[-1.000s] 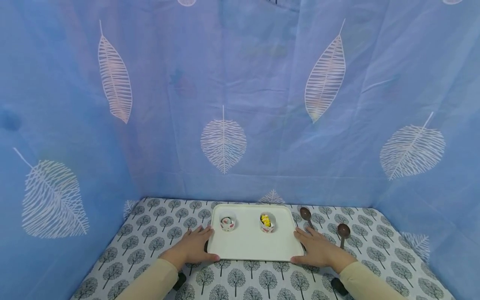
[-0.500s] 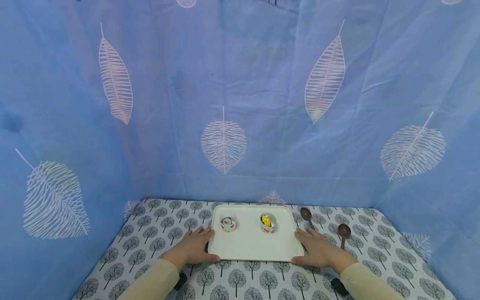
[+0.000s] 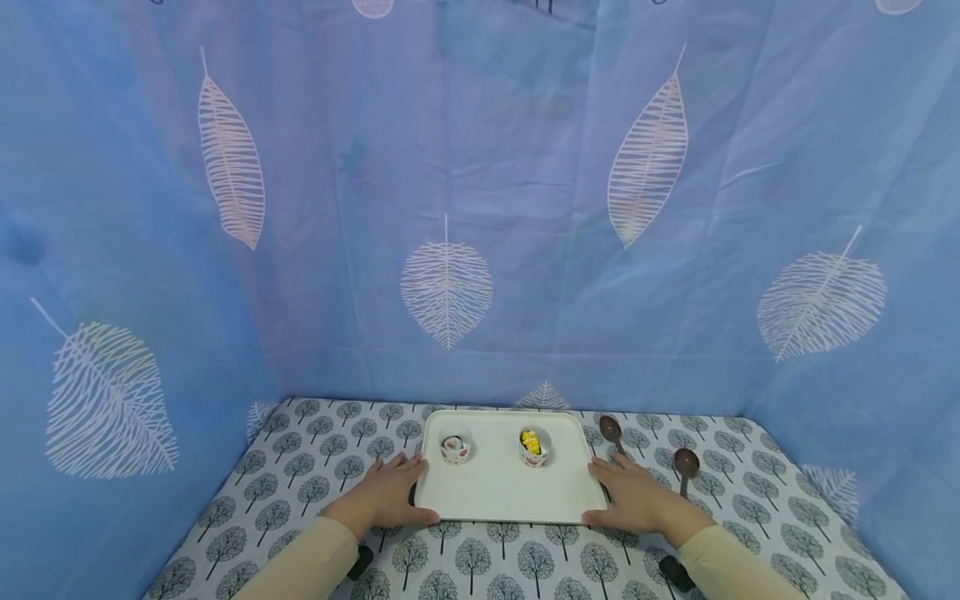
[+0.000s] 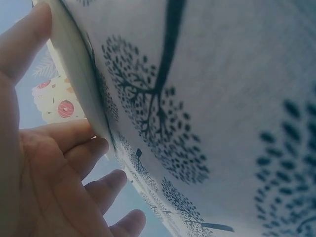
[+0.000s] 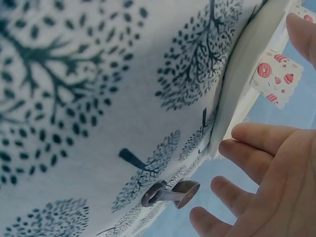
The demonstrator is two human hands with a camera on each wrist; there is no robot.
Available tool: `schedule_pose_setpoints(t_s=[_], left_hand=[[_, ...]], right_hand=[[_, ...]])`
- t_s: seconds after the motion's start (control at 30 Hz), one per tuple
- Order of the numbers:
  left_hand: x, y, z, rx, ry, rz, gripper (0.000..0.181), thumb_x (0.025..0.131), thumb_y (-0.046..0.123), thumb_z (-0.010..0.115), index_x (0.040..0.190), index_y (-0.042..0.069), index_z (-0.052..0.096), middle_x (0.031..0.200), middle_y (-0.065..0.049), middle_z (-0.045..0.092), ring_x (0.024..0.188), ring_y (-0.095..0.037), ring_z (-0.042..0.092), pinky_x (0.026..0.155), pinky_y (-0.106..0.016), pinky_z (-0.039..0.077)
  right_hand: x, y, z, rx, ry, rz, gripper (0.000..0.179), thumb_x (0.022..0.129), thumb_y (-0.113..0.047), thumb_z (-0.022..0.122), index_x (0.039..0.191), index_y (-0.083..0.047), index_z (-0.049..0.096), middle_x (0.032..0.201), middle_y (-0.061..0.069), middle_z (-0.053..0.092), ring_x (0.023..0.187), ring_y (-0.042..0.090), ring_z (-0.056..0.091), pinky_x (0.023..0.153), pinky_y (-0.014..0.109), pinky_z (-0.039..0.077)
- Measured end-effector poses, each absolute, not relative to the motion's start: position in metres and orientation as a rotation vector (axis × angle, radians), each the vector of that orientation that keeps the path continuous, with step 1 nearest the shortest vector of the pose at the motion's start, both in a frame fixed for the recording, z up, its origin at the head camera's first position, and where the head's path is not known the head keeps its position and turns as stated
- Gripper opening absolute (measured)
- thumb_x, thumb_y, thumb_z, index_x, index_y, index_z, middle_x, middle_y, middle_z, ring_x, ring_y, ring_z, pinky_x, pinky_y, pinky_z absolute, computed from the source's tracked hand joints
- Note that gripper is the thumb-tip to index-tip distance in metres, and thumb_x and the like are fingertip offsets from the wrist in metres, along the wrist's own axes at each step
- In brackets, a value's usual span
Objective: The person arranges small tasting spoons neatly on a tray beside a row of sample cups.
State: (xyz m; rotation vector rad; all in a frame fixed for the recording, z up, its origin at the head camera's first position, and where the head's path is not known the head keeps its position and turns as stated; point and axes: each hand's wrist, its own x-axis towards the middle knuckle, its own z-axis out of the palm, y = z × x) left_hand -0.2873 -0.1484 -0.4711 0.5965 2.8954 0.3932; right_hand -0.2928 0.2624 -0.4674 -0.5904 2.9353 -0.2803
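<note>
A cream tray [image 3: 510, 496] lies on the patterned cloth, bearing two printed paper cups. The left cup [image 3: 455, 454] holds something whitish with a dark edge; the right cup [image 3: 535, 458] has yellow pieces in it. My left hand [image 3: 390, 493] rests at the tray's left side, thumb by the front corner and fingertips along the side edge. Mirroring it, my right hand [image 3: 633, 496] touches the right side, its thumb at the near corner. Both wrist views show the fingers spread and mostly straight, with index fingertips [image 4: 89, 129] against the rim.
Two brown spoons, a farther spoon [image 3: 611, 428] and a nearer spoon [image 3: 686, 462], lie right of the tray, their handles partly behind my right hand. A blue leaf-print curtain [image 3: 480, 208] stands behind and beside the tree-print cloth [image 3: 472, 562].
</note>
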Motion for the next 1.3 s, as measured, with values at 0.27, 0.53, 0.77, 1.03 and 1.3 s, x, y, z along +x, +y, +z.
schedule_pose_setpoints(t_s=[0.27,0.53,0.77,1.03,1.3], left_hand=[[-0.288,-0.148,-0.475,0.596,2.901,0.398,0.096,0.071,0.069,0.06,0.142,0.008,0.036,0.147,-0.012,0.031,0.135,-0.039,0.023,0.104,-0.064,0.016],[-0.288,-0.149,-0.477,0.584,2.905,0.41,0.097,0.07,0.069,0.06,0.142,0.009,0.036,0.148,-0.011,0.03,0.135,-0.039,0.022,0.104,-0.063,0.015],[-0.289,-0.151,-0.478,0.595,2.903,0.404,0.096,0.071,0.069,0.059,0.143,0.009,0.036,0.148,-0.011,0.03,0.135,-0.038,0.022,0.104,-0.063,0.015],[-0.289,-0.151,-0.477,0.585,2.904,0.392,0.097,0.071,0.07,0.058,0.143,0.01,0.035,0.148,-0.011,0.029,0.136,-0.038,0.022,0.104,-0.063,0.016],[-0.29,-0.151,-0.48,0.593,2.917,0.367,0.097,0.071,0.071,0.057,0.143,0.01,0.034,0.148,-0.011,0.03,0.135,-0.037,0.022,0.105,-0.062,0.017]], right_hand=[[-0.289,0.263,-0.463,-0.587,2.964,-0.363,0.09,0.073,-0.066,0.061,0.138,-0.007,0.043,0.144,0.01,0.037,0.135,0.042,0.018,0.1,0.065,0.022],[-0.288,0.265,-0.457,-0.638,2.988,-0.4,0.086,0.077,-0.064,0.059,0.138,-0.006,0.043,0.143,0.016,0.036,0.133,0.043,0.023,0.099,0.063,0.027],[-0.29,0.268,-0.458,-0.669,3.01,-0.476,0.086,0.078,-0.063,0.058,0.138,-0.004,0.042,0.142,0.018,0.037,0.132,0.043,0.025,0.101,0.063,0.024],[-0.293,0.273,-0.463,-0.625,3.062,-0.55,0.083,0.078,-0.06,0.06,0.138,-0.004,0.042,0.14,0.019,0.04,0.13,0.046,0.027,0.101,0.065,0.022],[-0.294,0.275,-0.456,-0.598,3.095,-0.615,0.076,0.082,-0.053,0.061,0.138,-0.004,0.042,0.137,0.022,0.043,0.126,0.047,0.033,0.097,0.065,0.028]])
